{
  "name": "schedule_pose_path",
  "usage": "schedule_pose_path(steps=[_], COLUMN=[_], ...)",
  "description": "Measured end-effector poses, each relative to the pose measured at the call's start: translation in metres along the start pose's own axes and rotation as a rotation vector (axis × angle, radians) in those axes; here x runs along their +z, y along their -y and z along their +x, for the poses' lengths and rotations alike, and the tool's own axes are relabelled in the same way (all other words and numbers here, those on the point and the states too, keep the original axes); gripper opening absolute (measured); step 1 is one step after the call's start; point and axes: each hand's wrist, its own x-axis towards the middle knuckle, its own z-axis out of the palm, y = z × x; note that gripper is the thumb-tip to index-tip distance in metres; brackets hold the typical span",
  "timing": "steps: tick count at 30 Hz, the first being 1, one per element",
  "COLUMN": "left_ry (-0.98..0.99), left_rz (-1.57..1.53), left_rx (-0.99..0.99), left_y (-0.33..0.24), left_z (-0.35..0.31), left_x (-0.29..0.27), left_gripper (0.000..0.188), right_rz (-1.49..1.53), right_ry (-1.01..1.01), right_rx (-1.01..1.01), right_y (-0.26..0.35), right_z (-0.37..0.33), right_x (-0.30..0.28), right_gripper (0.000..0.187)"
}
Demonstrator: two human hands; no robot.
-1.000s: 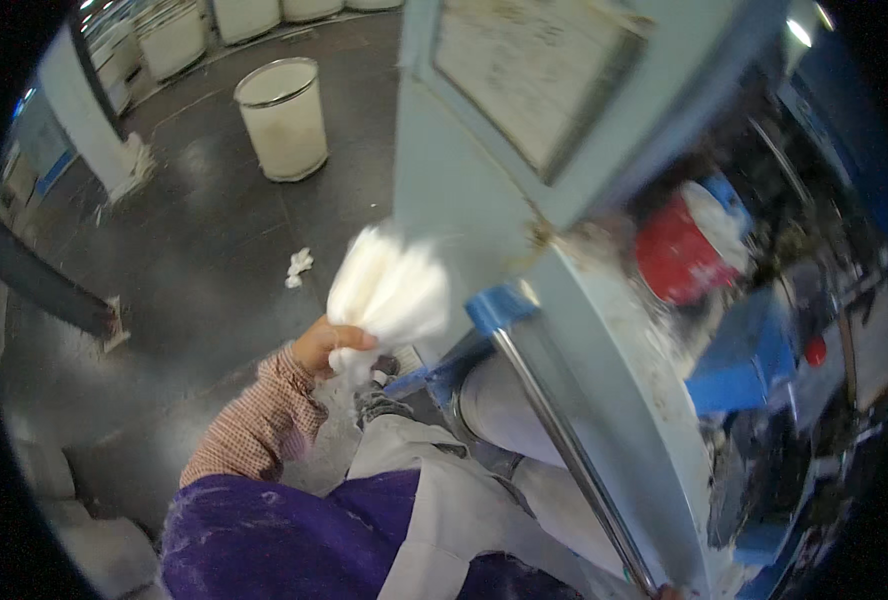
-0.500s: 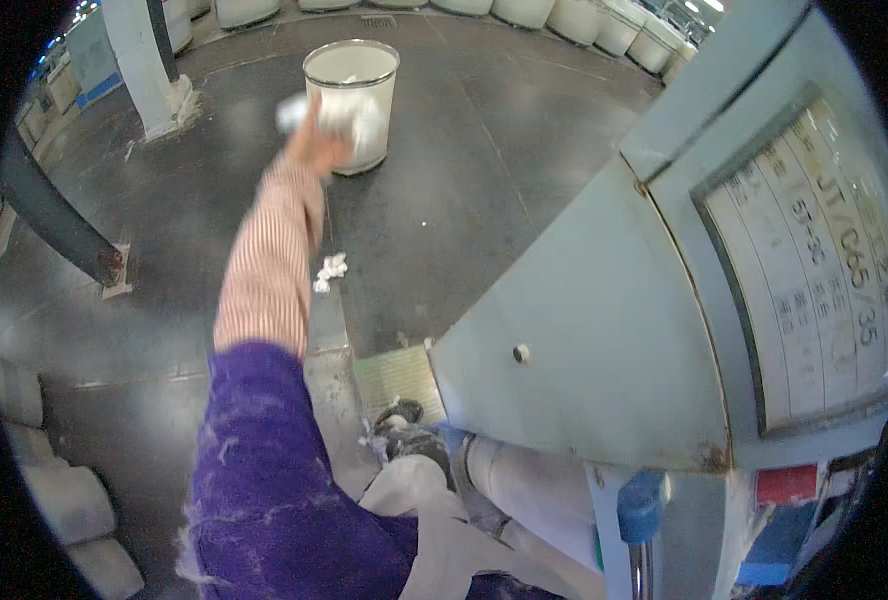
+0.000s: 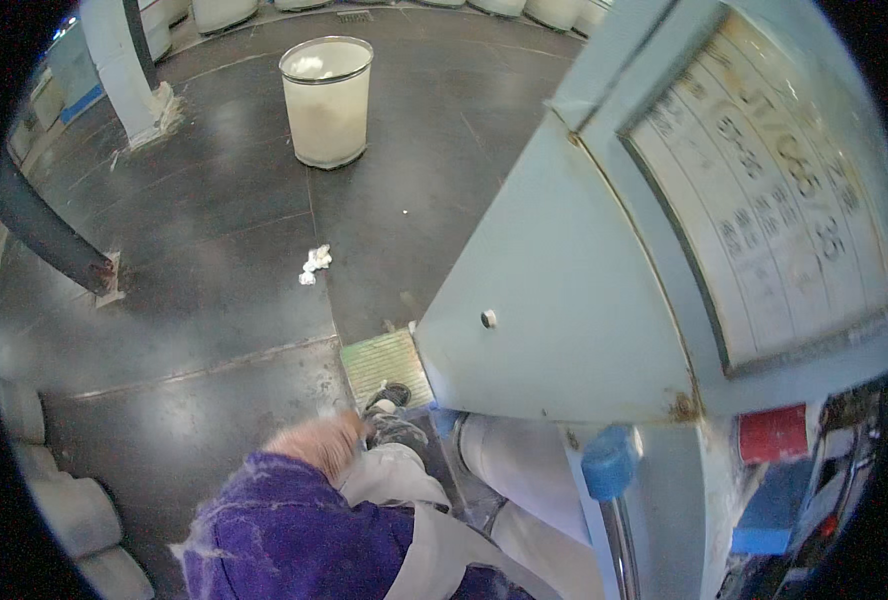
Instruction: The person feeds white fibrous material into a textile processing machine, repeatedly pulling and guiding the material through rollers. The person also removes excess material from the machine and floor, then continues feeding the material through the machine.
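A: So what are we worrying about here? We're seeing white fluff (image 3: pixel 309 67) sitting inside the white bin (image 3: pixel 328 120), upper left of the frame, just below the rim.

B: Mostly the loose white clump (image 3: pixel 315 263), tbh. It's lying on the dark floor (image 3: pixel 194 260), left of centre, between the bin and our dark shoe (image 3: pixel 395 396). If we're walking over without looking, we could be skidding on it or grinding dirt into it.

A: And our hands?

B: Our left hand (image 3: pixel 350 427) is showing up as a blur near our knee, bottom centre-left. We can't tell how far open its fingers are, or whether they're holding anything. Our right hand isn't showing at all.

A: What about that lint on our purple sleeve (image 3: pixel 294 525)?

B: Yeah, it's clinging in wisps, so we could be shedding fuzz wherever we're leaning. We're also standing tight to the pale blue machine panel (image 3: pixel 539 270); if we're turning carelessly, we could be knocking into the blue-capped bar (image 3: pixel 612 465), lower right.

A: And the bin?

B: It's standing upright, but a careless kick at its base could be tipping it and spilling the fluff.
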Motion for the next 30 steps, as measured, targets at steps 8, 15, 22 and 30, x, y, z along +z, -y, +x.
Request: schedule_pose_path(steps=[8,15,22,30], left_ry=[0.957,1.33,1.412,1.066], left_rz=[0.928,1.264,0.464,0.142], left_rx=[0.153,0.951,1.469,1.019], left_y=[0.057,-0.172,-0.198,-0.227], left_z=[-0.14,-0.48,-0.681,-0.676], left_x=[0.069,0.112,0.27,0.405], left_gripper=[0.038,0.019,0.044,0.028], right_rz=[-0.145,0.049,0.18,1.087], right_ry=[-0.08,-0.481,-0.496,-0.795], right_rx=[0.153,0.144,0.047,-0.183], right_y=[-0.089,-0.046,-0.028,-0.005], right_z=[-0.098,-0.097,-0.11,-0.099], right_x=[0.05,0.03,-0.014,-0.076], right_gripper=[0.029,0.02,0.018,0.02])
